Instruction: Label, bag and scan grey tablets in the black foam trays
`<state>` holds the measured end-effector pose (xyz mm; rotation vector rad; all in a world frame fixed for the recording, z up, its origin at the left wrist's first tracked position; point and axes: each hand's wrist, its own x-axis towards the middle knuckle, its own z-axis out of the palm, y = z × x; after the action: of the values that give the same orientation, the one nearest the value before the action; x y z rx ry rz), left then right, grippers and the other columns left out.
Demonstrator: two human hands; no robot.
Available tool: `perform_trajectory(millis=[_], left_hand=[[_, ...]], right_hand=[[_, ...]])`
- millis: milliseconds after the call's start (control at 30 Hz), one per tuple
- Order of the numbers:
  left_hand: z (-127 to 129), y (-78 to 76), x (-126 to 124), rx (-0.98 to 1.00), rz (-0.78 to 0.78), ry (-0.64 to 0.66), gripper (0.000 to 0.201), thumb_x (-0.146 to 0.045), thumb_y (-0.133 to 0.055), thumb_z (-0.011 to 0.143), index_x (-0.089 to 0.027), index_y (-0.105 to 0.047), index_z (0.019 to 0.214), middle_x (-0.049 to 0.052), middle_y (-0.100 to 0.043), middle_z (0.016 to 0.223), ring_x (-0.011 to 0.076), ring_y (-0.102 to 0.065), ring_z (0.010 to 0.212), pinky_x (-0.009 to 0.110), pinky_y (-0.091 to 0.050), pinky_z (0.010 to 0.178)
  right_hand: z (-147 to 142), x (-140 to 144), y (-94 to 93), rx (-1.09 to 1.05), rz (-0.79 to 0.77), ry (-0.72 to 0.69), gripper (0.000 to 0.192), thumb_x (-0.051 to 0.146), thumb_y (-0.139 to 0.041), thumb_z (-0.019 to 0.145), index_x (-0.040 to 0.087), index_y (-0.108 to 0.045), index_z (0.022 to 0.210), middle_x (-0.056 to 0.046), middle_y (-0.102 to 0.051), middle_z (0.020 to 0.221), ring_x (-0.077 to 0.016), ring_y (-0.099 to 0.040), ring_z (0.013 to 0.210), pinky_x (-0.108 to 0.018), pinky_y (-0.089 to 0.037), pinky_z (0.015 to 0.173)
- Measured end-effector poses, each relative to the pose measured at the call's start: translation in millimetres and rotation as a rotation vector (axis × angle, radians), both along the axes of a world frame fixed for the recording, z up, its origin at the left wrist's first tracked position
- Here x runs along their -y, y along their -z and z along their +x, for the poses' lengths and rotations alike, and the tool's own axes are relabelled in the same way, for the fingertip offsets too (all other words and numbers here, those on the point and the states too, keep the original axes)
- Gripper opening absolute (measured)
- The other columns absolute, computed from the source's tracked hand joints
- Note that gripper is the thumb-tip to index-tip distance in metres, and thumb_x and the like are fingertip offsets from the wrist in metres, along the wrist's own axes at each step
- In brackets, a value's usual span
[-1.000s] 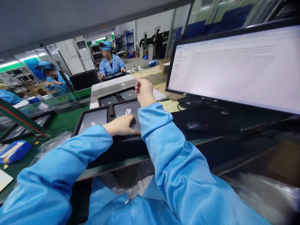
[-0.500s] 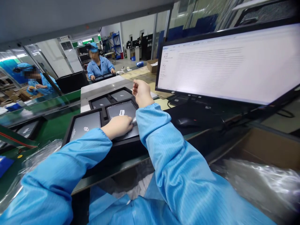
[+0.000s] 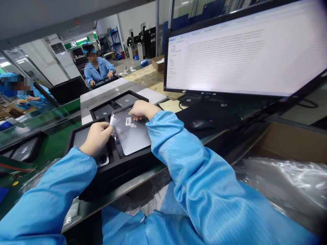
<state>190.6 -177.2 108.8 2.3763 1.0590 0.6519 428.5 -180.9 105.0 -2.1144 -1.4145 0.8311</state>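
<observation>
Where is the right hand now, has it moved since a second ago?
Yes. The right hand has come down from above the black tray onto the far edge of the grey tablet lying in it, by the white label.

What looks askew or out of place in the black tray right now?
One grey tablet sits tilted, its far edge lifted out of the black tray, unlike the flat ones beside it. The left hand pinches a clear film corner; the right hand rests on the far edge.

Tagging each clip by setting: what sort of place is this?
Most likely an electronics assembly line. Grey tablets lie in black trays on a green belt, coworkers wear blue smocks, and a monitor stands at the station.
</observation>
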Motion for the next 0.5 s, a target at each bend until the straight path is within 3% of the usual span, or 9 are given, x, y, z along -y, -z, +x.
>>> perform_trajectory(millis=[100,233,400,500], left_hand=[[-5.4,-2.3,-7.8,0.16,-0.052,-0.071,0.027,-0.036,-0.052,0.066,-0.018,-0.041,0.049,0.001,-0.034,0.051,0.0118,-0.032,0.053,0.029,-0.019,0.052],[-10.9,-5.2,-13.8,0.339,-0.09,-0.041,0.024,-0.034,-0.052,0.06,-0.018,-0.047,0.043,0.003,-0.04,0.047,0.0122,-0.036,0.051,0.028,-0.024,0.051],[-10.3,-7.8,-9.5,0.313,-0.082,-0.009,0.024,-0.034,-0.052,0.059,-0.018,-0.049,0.042,0.004,-0.043,0.045,0.0126,-0.038,0.049,0.026,-0.026,0.051],[-10.9,-9.1,-9.7,0.302,-0.085,-0.019,0.025,-0.036,-0.053,0.06,-0.018,-0.052,0.043,0.004,-0.044,0.045,0.013,-0.039,0.048,0.026,-0.026,0.05]], right_hand=[[-0.3,0.2,0.0,-0.01,-0.006,0.026,0.026,0.024,-0.067,0.096,0.006,-0.076,0.079,-0.007,-0.068,0.056,-0.0144,-0.059,0.044,-0.025,-0.047,0.046],[-4.7,2.0,2.0,-0.107,0.023,0.039,0.025,0.027,-0.074,0.092,0.007,-0.075,0.078,-0.008,-0.071,0.061,-0.014,-0.062,0.048,-0.023,-0.051,0.05],[-12.8,-1.2,8.0,-0.291,0.066,0.066,0.023,0.03,-0.082,0.087,0.008,-0.075,0.089,-0.005,-0.072,0.064,-0.0139,-0.066,0.055,-0.02,-0.052,0.052],[-17.0,-8.4,13.8,-0.317,0.073,0.091,0.021,0.027,-0.086,0.081,0.01,-0.075,0.087,-0.004,-0.071,0.062,-0.0146,-0.066,0.054,-0.019,-0.052,0.051]])
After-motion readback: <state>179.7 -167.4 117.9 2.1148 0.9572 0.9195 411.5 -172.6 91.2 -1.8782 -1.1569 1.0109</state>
